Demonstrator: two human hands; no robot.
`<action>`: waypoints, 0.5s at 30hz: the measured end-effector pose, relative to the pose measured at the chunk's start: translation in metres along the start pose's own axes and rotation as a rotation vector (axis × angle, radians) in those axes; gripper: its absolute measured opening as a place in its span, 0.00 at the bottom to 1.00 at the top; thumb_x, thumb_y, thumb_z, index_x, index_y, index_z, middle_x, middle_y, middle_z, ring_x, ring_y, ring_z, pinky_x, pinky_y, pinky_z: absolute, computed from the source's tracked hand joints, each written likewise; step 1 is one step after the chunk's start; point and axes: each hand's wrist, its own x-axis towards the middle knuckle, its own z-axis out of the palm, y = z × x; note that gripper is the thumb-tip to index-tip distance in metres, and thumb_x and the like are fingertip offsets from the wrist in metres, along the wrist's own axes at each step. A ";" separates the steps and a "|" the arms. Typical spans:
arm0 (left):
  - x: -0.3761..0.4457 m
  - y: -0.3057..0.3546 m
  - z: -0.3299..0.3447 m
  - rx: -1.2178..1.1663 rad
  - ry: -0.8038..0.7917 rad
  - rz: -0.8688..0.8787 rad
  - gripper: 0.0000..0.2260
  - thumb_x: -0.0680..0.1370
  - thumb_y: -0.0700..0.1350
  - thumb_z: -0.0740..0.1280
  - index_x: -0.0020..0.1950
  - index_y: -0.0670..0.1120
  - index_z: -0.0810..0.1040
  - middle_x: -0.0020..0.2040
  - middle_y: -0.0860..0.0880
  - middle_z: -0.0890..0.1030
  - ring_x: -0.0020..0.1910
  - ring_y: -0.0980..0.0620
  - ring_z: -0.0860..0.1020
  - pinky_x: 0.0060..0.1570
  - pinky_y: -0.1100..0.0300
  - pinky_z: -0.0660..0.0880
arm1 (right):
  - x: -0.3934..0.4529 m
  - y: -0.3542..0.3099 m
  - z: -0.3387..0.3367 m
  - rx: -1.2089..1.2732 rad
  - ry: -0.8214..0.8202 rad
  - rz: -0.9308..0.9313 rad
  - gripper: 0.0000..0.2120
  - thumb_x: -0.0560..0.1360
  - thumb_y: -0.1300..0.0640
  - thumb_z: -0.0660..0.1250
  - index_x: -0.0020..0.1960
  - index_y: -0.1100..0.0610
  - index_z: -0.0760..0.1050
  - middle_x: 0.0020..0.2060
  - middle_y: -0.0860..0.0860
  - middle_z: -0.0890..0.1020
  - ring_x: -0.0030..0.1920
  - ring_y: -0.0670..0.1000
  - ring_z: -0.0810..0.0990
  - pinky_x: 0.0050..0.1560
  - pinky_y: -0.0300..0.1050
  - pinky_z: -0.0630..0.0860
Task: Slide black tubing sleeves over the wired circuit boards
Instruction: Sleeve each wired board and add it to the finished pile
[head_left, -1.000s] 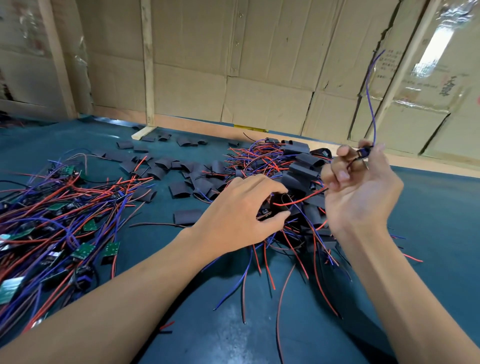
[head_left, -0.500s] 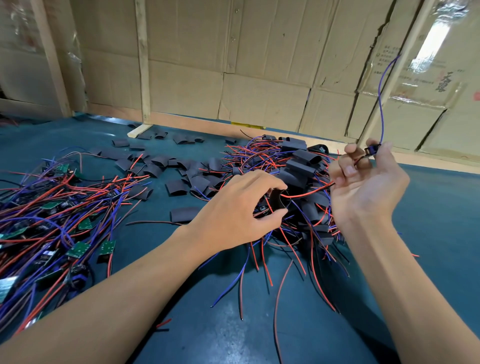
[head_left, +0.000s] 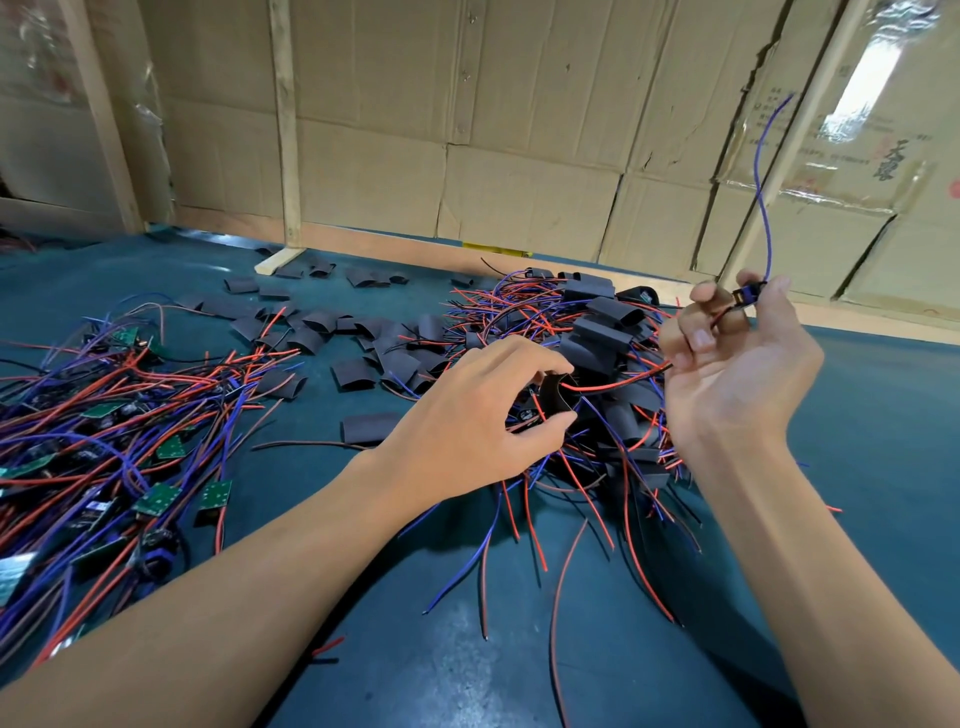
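A black tubing sleeve (head_left: 556, 395) is being gripped by the left hand (head_left: 467, 421) as a red wire (head_left: 623, 382) is feeding into its mouth, while the right hand (head_left: 737, 364) is pinching a small wired circuit board (head_left: 745, 297). Sleeved boards (head_left: 602, 332) are piling up behind; bare boards (head_left: 156, 499) are waiting on the tabletop (head_left: 519, 649), so much work appears to remain.

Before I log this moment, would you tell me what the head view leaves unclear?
- Small board pinched by the right hand: mostly hidden by fingertips, too small to read.
- Black sleeve held by the left hand: partly hidden by fingers.
- Bare-board pile: cut off by the left edge.
- Print on the cardboard: blurred by glare.
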 end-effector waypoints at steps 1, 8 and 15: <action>0.000 0.000 0.000 -0.002 -0.001 0.003 0.16 0.76 0.47 0.73 0.62 0.44 0.78 0.55 0.51 0.80 0.55 0.51 0.78 0.56 0.51 0.74 | 0.000 0.000 0.000 -0.001 0.001 -0.006 0.11 0.86 0.53 0.54 0.49 0.56 0.69 0.35 0.54 0.76 0.26 0.49 0.63 0.28 0.40 0.59; 0.002 0.001 0.003 0.148 0.086 0.057 0.14 0.75 0.47 0.74 0.59 0.43 0.81 0.54 0.51 0.82 0.53 0.50 0.79 0.52 0.49 0.73 | -0.009 0.013 0.008 0.004 -0.101 0.060 0.09 0.85 0.55 0.55 0.49 0.56 0.70 0.37 0.53 0.77 0.31 0.50 0.72 0.31 0.42 0.69; 0.003 0.001 0.003 0.141 0.152 -0.025 0.15 0.74 0.45 0.75 0.58 0.42 0.81 0.53 0.49 0.82 0.54 0.47 0.79 0.54 0.48 0.73 | -0.028 0.036 0.015 -0.263 -0.255 0.010 0.12 0.82 0.61 0.65 0.43 0.52 0.84 0.45 0.46 0.84 0.32 0.43 0.71 0.35 0.37 0.72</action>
